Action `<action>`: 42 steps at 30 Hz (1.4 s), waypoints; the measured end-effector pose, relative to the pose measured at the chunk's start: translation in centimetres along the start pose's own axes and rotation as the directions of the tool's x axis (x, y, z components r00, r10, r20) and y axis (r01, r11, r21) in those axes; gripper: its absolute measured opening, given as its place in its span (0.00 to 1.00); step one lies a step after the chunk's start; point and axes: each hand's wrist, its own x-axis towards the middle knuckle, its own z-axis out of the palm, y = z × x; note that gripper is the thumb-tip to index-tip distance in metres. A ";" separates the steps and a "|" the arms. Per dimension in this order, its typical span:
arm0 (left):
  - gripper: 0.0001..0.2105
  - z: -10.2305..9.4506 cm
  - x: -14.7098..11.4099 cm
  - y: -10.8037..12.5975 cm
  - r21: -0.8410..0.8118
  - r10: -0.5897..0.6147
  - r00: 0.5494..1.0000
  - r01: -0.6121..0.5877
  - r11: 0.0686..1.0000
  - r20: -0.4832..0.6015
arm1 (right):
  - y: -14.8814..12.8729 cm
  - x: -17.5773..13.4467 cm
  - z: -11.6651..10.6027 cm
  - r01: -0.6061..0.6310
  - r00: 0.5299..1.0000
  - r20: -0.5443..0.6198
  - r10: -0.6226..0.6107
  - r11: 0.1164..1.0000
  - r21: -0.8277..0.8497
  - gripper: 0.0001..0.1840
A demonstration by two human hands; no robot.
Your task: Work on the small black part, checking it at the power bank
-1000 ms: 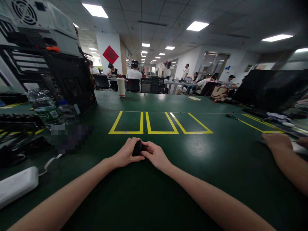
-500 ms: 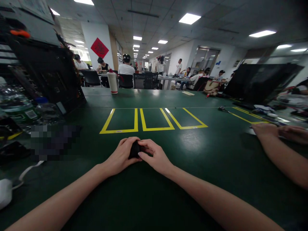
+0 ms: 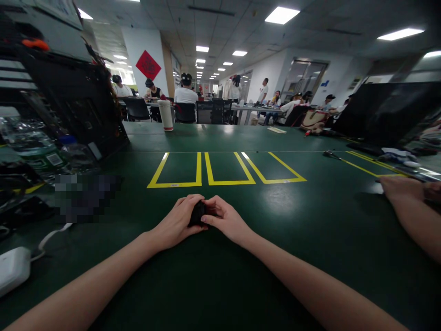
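Note:
A small black object [image 3: 197, 214], its kind hidden by my fingers, is held between my two hands just above or on the green table [image 3: 220, 271]; I cannot tell which. My left hand [image 3: 179, 219] wraps round its left side, thumb below and fingers over the top. From the right, my right hand [image 3: 227, 219] grips it with thumb and fingertips. Beyond my hands, three yellow tape outlines lie on the tabletop: a left one [image 3: 175, 185], a middle one [image 3: 231, 182] and a right one [image 3: 284, 181].
A white cup [image 3: 166, 116] stands at the back. Plastic bottles [image 3: 41, 151] and a dark device [image 3: 76, 105] crowd the left, with a white power strip [image 3: 14, 270] nearer. At right are another person's hands [image 3: 401, 188], a cable plug [image 3: 330, 154] and a black screen [image 3: 386, 112].
The view has shifted slightly, so the table and its surroundings sit a little further right and higher. Both my hands keep their hold on the black object.

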 end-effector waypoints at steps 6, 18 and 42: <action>0.28 -0.3 0.3 0.1 0.003 -0.033 0.999 0.033 0.999 0.023 | -0.2 0.2 0.0 -0.035 0.999 -0.009 0.035 0.998 0.055 0.08; 0.29 -1.2 1.0 -0.5 -0.108 -0.153 0.982 0.165 0.980 0.115 | -0.2 1.4 -0.1 -0.204 0.979 -0.022 0.205 0.978 0.031 0.11; 0.30 -0.9 1.1 -1.7 -0.155 -0.097 0.993 0.106 0.982 0.066 | 0.2 1.7 -0.1 0.033 0.998 0.057 -0.017 0.957 -0.288 0.12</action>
